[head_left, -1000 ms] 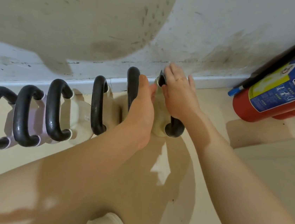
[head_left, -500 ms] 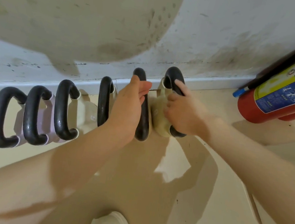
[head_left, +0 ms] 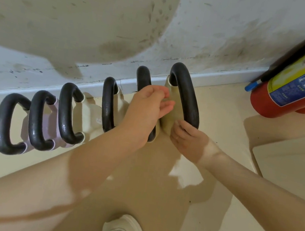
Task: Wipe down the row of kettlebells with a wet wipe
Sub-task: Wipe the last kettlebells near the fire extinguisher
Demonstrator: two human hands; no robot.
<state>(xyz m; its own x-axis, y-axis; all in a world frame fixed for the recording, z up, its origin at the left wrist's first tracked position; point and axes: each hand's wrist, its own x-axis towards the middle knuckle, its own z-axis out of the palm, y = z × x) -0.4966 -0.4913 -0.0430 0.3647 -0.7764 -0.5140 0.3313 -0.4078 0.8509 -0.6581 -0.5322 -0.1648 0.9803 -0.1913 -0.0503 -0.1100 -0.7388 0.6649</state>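
Note:
Several kettlebells with black handles stand in a row along the wall. The rightmost kettlebell [head_left: 185, 98] has a beige body. My right hand [head_left: 187, 140] is at its near side, fingers curled against the body just below the near end of the handle. My left hand [head_left: 147, 111] lies across the second kettlebell from the right [head_left: 142, 76], its relaxed fingers reaching to the rightmost one's beige body. No wet wipe shows in either hand. To the left stand a cream kettlebell [head_left: 108, 102], another cream one [head_left: 66, 113] and two lilac ones [head_left: 37, 119].
A red fire extinguisher [head_left: 291, 93] lies on the floor to the right, by the white baseboard [head_left: 218, 77]. A pale board [head_left: 291, 159] lies at the right edge. My white shoe [head_left: 123, 229] is on the beige floor below the hands.
My right hand has slid from the far top of the rightmost handle down to its near end. My left hand has let go of the neighbouring handle and reaches toward the rightmost body.

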